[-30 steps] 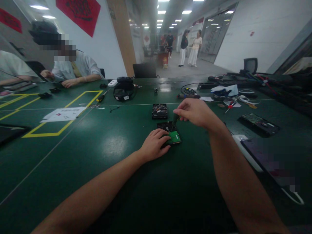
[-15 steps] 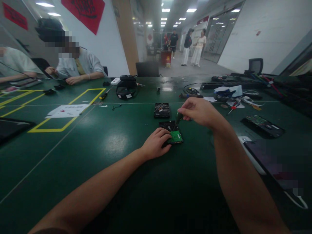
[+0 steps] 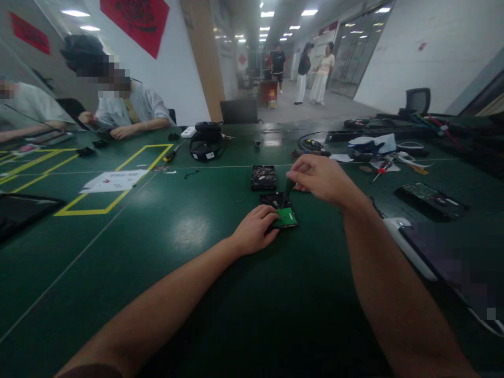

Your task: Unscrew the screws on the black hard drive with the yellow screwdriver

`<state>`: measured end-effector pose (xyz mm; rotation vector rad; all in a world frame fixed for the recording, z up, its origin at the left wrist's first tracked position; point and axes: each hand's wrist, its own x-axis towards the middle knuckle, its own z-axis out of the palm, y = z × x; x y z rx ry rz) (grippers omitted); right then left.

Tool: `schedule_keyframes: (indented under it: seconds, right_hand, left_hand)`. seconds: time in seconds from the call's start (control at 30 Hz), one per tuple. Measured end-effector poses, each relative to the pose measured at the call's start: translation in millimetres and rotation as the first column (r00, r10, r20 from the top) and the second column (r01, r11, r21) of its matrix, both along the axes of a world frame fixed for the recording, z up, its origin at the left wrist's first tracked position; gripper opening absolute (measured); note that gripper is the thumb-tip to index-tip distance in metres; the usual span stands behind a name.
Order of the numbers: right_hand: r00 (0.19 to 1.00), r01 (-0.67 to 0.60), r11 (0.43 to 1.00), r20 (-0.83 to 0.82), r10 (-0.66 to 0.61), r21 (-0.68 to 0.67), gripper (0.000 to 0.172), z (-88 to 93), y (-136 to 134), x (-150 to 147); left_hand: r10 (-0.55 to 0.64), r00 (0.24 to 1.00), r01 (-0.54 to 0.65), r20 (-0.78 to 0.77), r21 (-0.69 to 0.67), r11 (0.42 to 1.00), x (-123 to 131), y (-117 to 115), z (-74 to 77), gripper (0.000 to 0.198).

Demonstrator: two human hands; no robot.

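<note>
Long green worktop point(image 3: 165, 247) in an open hall; other people sit at its far left corner. Left hand point(image 3: 254, 231) lies flat, fingers spread, pressing down the near edge of a hard drive point(image 3: 280, 210) lying board-side up at mid-worktop. Right hand point(image 3: 321, 178) is closed around a screwdriver point(image 3: 288, 188), tip set down on the drive. The green circuit board point(image 3: 286, 217) is still seated, so removal appears unfinished; screws too small to count. A second drive point(image 3: 263, 177) lies just beyond.

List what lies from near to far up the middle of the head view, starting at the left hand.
Left hand → hard drive with green circuit board → second hard drive → dark headset → black chair back.
</note>
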<state>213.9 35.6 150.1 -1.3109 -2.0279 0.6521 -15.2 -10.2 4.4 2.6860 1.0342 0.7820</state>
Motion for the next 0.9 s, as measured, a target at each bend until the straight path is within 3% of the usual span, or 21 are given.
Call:
schedule_keyframes:
  seconds: [0.53,0.73,0.9]
  right_hand:
    - [0.998,0.033,0.999,0.057,-0.035,0.032,0.015,0.6,-0.9,-4.1]
    - [0.992,0.051,0.993,0.109,-0.063,0.111,0.017,0.5,-2.8,-5.2]
    - [0.991,-0.005,0.988,0.129,-0.015,0.155,0.019,-1.7,0.9,-2.8]
  left_hand:
    - [0.006,1.000,-0.006,-0.007,-0.005,1.000,0.0,2.2,-2.9,0.036]
    - [0.000,1.000,0.000,-0.005,0.016,1.000,-0.4,2.7,-4.4,0.039]
    - [-0.002,1.000,0.001,0.008,0.031,1.000,-0.7,4.1,-6.4,0.039]
